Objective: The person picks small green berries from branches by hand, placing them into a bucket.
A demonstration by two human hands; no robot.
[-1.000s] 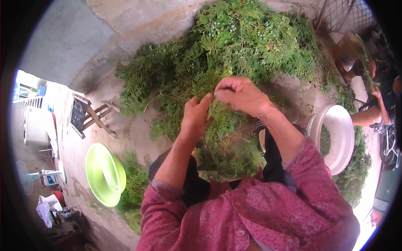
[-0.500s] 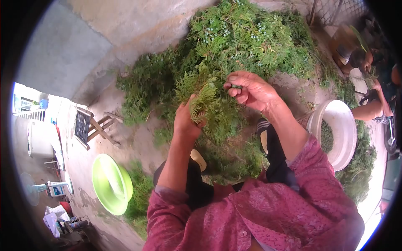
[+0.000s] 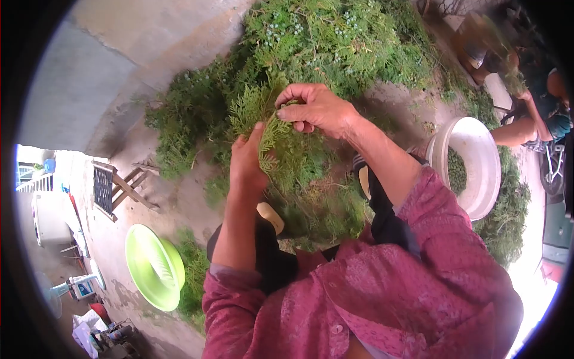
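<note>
Sprig of flat green conifer (image 3: 261, 116) sits below big green foliage pile (image 3: 335, 42); left hand (image 3: 247, 160) grip clamped on its base, right hand (image 3: 317, 109) grip pinched on its top.

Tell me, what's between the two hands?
A leafy green sprig: the left hand grips it, the right hand pinches its top, in the head view.

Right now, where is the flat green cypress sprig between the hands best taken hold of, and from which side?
Low down, where the left hand has its grip on the flat green cypress sprig: there the fronds narrow toward one stalk, while the top fans out wide and loose. Probably come from the right, as the right hand does, since the left hand covers the other side.
</note>
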